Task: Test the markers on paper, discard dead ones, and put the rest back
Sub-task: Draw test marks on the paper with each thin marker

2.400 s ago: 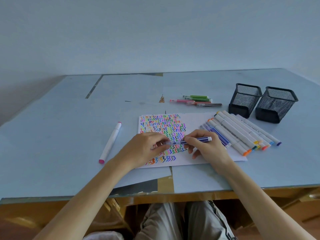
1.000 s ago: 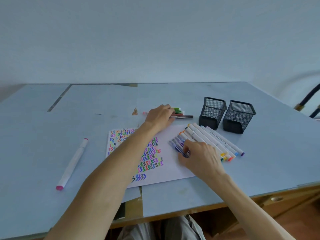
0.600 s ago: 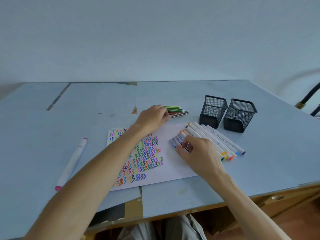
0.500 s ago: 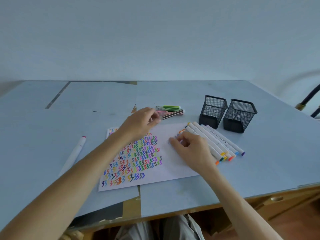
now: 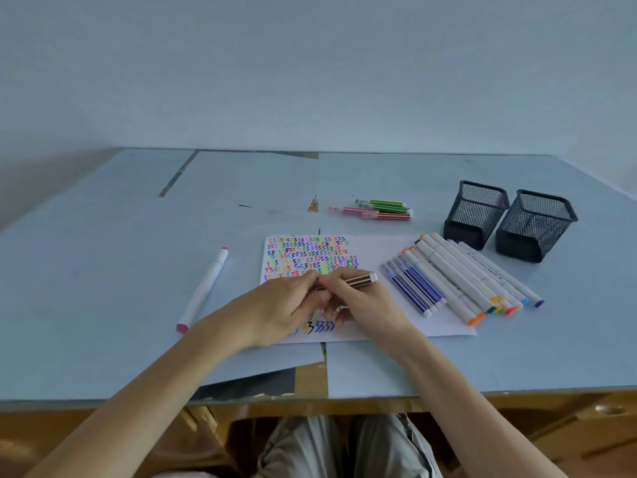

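- Now both hands meet over the near half of the paper (image 5: pixel 379 250): the right hand (image 5: pixel 362 305) has its fingers curled round a brown striped marker (image 5: pixel 358 281), and the left hand (image 5: pixel 289 301) pinches that marker's near end — apparently at the cap, though the cap itself is hidden.
- A second ago the left hand was reaching out to the small pile at the far side, while the right was setting a purple marker down beside the row; so one test is finished and a fresh one is about to start.
- Just right of the hands lie the tested markers (image 5: pixel 458 281), side by side on the paper.
- To the left, well apart, lies a single pink-tipped marker (image 5: pixel 203 288) — probably a dead one.
- Farther off wait the untested markers (image 5: pixel 379 210).
- Beyond the row stand two mesh pots (image 5: pixel 506 219).
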